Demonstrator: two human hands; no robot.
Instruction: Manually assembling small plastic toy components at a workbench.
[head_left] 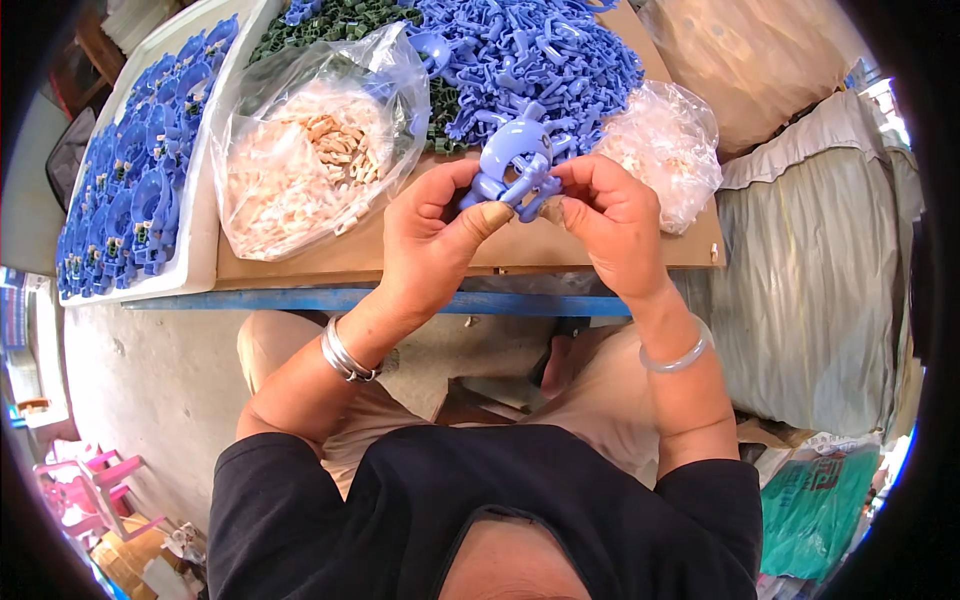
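Observation:
Both my hands hold one periwinkle-blue plastic toy part [515, 150], with a rounded, bowl-like body and small limb-like pieces, just over the table's front edge. My left hand [432, 235] pinches its left side between thumb and fingers. On the other side, the thumb and fingertips of my right hand [615, 225] close on its lower right. The fingertips partly cover the joint between the pieces. Right behind it lies a heap of loose blue plastic parts [540, 60]. A clear bag of cream-coloured small pieces [300, 170] stands beside my left hand.
A white tray [205, 185] at the left holds rows of blue assemblies with dark green bits. Dark green parts [330, 35] lie at the back. Another clear bag of pale pieces [665, 150] sits at the right. Large sacks [805, 290] stand beside the cardboard-topped table [250, 272].

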